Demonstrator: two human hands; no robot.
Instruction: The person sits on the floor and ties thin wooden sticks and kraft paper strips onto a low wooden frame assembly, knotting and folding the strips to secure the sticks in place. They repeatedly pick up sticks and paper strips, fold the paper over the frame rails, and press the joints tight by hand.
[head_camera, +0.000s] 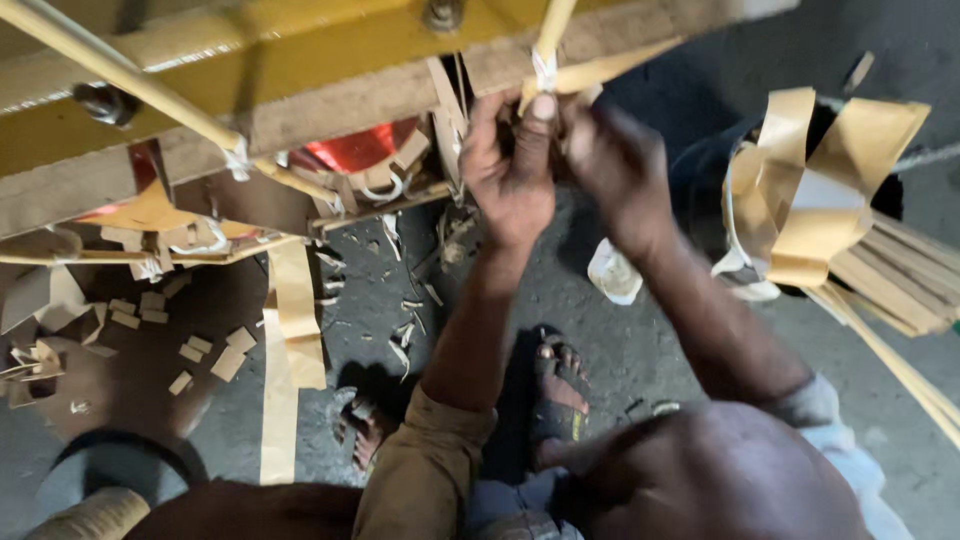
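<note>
Both hands meet at the far middle of the scene: the left hand (508, 170) pinches a pale bamboo strip (552, 40) at its white tie, fingers closed on it, while the right hand (615, 165) curls narrow beside it, its grip hidden; brown tape loops (815, 190) hang at right

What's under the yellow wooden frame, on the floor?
Under the yellow wooden frame: small tan card offcuts, a long tan paper strip and pale shavings on the grey floor. Both hands cover the knot they grip.
</note>
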